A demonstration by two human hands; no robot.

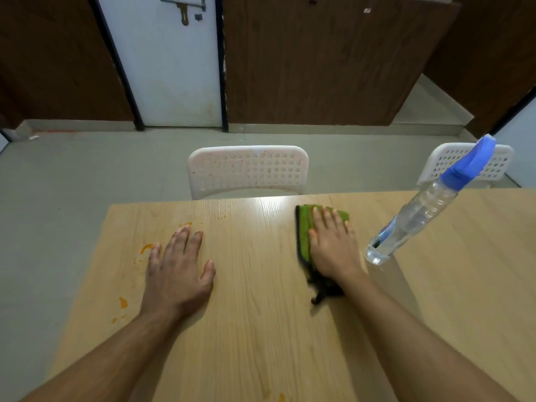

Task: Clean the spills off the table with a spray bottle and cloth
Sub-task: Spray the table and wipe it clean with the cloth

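Note:
A green cloth with a dark edge [304, 233] lies on the wooden table [255, 314], right of centre. My right hand [333, 245] presses flat on it with straight fingers; the cloth's near end is blurred. My left hand [178, 271] rests flat on the bare table, fingers spread. Orange spills [146, 248] mark the table's left side, with more [123, 302] near the left edge and faint specks [222, 217] toward the far edge. A clear spray bottle with a blue head [420, 210] stands to the right of my right hand.
Two white perforated chairs stand at the table's far side, one in the middle [248, 169] and one at the right [464, 163] behind the bottle. The table's left edge runs close to the spills. Beyond it lie grey floor, a white door and brown panels.

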